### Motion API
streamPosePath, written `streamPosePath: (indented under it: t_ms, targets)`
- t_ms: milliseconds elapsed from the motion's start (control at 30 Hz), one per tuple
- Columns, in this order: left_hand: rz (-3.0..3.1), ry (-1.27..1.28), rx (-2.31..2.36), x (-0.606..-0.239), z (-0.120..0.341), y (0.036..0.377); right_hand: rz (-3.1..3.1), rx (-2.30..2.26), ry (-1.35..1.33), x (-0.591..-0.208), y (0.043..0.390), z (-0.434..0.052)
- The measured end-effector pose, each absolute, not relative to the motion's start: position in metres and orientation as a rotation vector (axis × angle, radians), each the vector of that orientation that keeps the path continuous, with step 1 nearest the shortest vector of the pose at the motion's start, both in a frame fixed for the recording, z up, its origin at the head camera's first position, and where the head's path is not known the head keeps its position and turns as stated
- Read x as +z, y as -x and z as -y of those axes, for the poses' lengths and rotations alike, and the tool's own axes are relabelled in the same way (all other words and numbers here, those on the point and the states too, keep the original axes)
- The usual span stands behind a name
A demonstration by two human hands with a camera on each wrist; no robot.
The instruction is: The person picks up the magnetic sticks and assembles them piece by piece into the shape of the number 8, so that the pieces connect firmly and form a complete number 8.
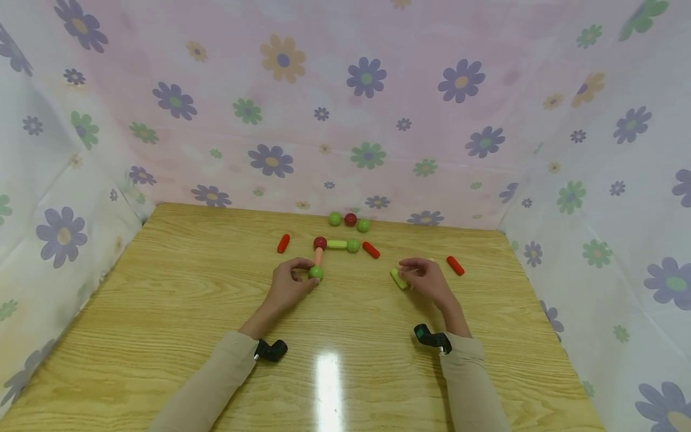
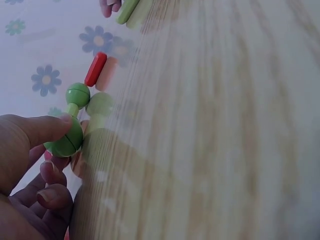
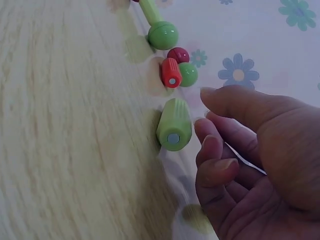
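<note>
The green ball [image 1: 316, 273] sat just below centre of the head view, at the near end of a short pink rod [image 1: 319, 257] that ran up to a red ball [image 1: 320, 242]; from there a light green rod [image 1: 337, 244] went right to a 2nd green ball [image 1: 353, 245], an L-shaped chain lying on the desk [image 1: 162, 312]. Left hand [image 1: 288, 285] had its thumb and fingers [image 2: 50, 129] curled round the near green ball, pinching it; wrist view confirmed thumb on top of it. Judged step: chain-building w/ rods and balls, left steadying the free end. Right hand [image 1: 426, 279], right of centre, sat by a loose light green stick [image 1: 399, 279]; right wrist view showed the stick [image 3: 174, 125] lying just left of the half-curled fingers [image 3: 215, 150], a small gap, no grip visible. Next move prob. calls for closing on that stick and bringing its end square to the held ball w/o dragging the chain. Spare parts: 3 red sticks [image 1: 283, 243] in mid-frame, and a row of 3 balls [image 1: 349, 220] at the desk's far edge.
</note>
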State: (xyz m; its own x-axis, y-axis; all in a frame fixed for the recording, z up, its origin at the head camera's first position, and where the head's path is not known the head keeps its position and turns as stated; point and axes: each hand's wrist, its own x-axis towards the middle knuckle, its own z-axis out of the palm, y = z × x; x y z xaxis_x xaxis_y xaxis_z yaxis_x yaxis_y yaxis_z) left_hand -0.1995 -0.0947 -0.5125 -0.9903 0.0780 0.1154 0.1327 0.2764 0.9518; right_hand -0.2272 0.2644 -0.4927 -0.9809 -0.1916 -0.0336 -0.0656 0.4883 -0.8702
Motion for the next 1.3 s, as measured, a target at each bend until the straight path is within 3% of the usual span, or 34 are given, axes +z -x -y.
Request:
streamPosePath:
  t_ms: [867,1300]
  targets:
    - [2.481,0.187,-1.912,-0.519,0.097,0.202,-2.566,-1.441,0.379,-0.497,0.218,-0.271]
    - [2.530,0.162,-1.873,-0.517,0.098,0.201,-2.603,-1.440,0.321,-0.503,0.220,-0.269]
